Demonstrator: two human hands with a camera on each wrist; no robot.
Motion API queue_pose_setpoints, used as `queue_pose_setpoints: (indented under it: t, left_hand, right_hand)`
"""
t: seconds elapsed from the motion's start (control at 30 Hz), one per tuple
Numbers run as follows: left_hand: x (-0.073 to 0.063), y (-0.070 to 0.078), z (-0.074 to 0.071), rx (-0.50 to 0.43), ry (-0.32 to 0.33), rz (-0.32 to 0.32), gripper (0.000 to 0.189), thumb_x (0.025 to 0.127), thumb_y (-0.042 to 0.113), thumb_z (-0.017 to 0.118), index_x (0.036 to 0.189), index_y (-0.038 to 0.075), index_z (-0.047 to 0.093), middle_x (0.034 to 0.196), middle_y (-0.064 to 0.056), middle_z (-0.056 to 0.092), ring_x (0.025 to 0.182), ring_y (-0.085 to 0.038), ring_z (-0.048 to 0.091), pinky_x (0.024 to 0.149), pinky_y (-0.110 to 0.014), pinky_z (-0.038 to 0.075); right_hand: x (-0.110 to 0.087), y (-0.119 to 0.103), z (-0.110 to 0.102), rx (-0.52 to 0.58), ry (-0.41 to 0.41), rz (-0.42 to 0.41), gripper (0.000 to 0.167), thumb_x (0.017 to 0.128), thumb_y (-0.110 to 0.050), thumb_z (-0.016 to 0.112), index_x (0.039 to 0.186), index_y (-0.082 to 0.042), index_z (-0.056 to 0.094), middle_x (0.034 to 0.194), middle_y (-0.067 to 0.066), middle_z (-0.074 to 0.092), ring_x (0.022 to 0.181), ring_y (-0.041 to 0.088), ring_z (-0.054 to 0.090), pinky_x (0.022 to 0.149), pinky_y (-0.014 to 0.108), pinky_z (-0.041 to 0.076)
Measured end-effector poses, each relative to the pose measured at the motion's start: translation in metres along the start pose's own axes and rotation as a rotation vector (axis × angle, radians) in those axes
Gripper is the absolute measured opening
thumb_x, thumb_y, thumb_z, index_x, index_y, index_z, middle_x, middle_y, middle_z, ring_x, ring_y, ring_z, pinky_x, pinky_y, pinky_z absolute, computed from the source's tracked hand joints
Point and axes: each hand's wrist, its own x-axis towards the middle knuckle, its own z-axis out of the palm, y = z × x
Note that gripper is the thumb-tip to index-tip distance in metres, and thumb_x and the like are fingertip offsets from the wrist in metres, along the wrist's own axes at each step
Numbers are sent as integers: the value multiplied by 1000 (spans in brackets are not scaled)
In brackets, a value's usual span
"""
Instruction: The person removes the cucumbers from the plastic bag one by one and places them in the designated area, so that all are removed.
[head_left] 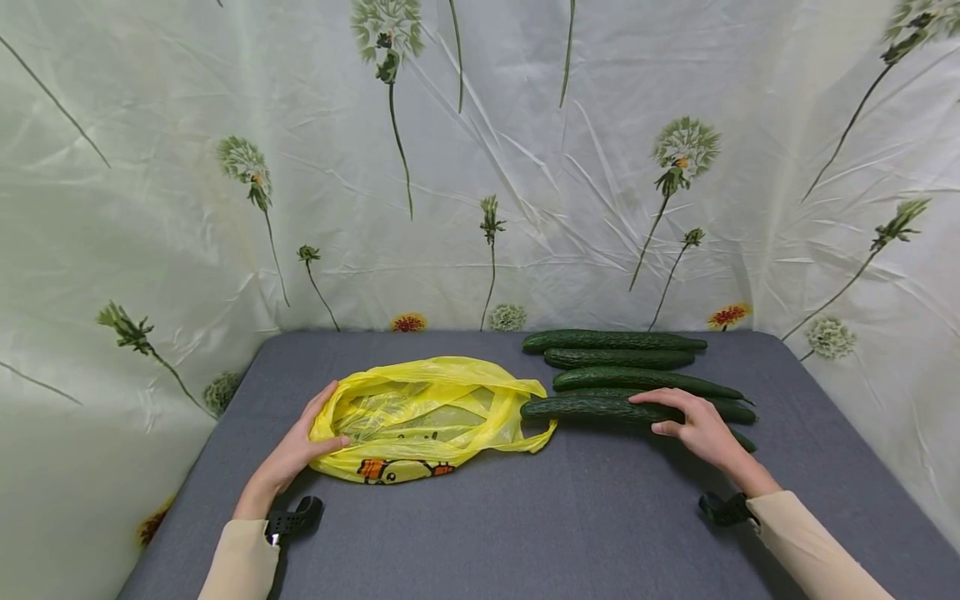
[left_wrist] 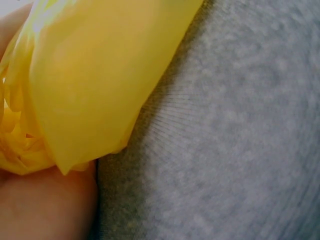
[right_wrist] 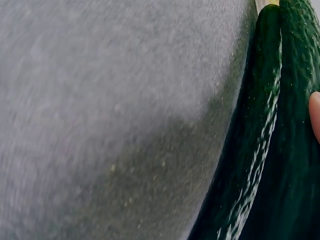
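Note:
A yellow plastic bag (head_left: pixel 442 462) with a cartoon print lies on its side at the middle left, its mouth spread wide. My left hand (head_left: pixel 296 446) holds the bag's left edge, thumb over the near rim and fingers along the far side. In the left wrist view the yellow plastic (left_wrist: pixel 100 80) hides most of that hand. On the right, my right hand (head_left: pixel 701 429) grips the right part of a long dark green cucumber (head_left: pixel 577 407), fingers over it and thumb on the near side. This cucumber's left end overlaps the bag's handle loop (head_left: pixel 542 437).
Behind the gripped cucumber lie several more, among them a rear cucumber (head_left: pixel 615 341) near the far edge and another cucumber (head_left: pixel 645 380) in front of it. A grey cloth (head_left: pixel 525 533) covers the table. A flower-printed curtain (head_left: pixel 480 167) hangs behind and at both sides.

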Motion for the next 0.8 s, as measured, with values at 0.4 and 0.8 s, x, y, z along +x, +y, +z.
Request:
queue_pose_setpoints:
  t: [0.4,0.8]
  left_hand:
    - [1,-1,0,-8,-4,3,95,84,15,72,155,15,9,156,-21,0,140,-45,1,105,-67,7]
    - [0,0,-1,-27,-6,-2,95,85,15,71,155,15,8,156,-21,-1,139,-46,1,105,-66,7]
  right_hand:
    - [-10,6,-6,3,-14,34,47,79,1,74,122,-15,66,120,5,63,110,12,54,81,40,48]
    - [-21,13,-16,-13,-9,33,45,79,-1,74,121,-14,66,119,9,63,110,1,50,80,35,48]
